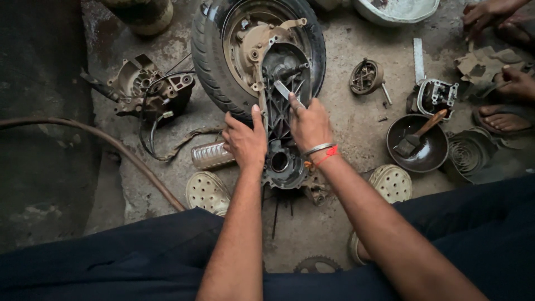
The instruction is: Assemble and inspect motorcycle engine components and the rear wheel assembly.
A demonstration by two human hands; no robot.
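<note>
A scooter engine casing with its rear wheel and black tyre lies on the concrete floor in front of me. My left hand rests on the casing's left edge, thumb up against the rim. My right hand grips a flat metal blade tool and presses its tip into the casing's ribbed middle. A metal bangle and a red thread circle my right wrist.
A dirty engine part with cables lies to the left, a hose beyond it. On the right are a clutch part, a cylinder head, a dark bowl with a brush and another person's hands and foot.
</note>
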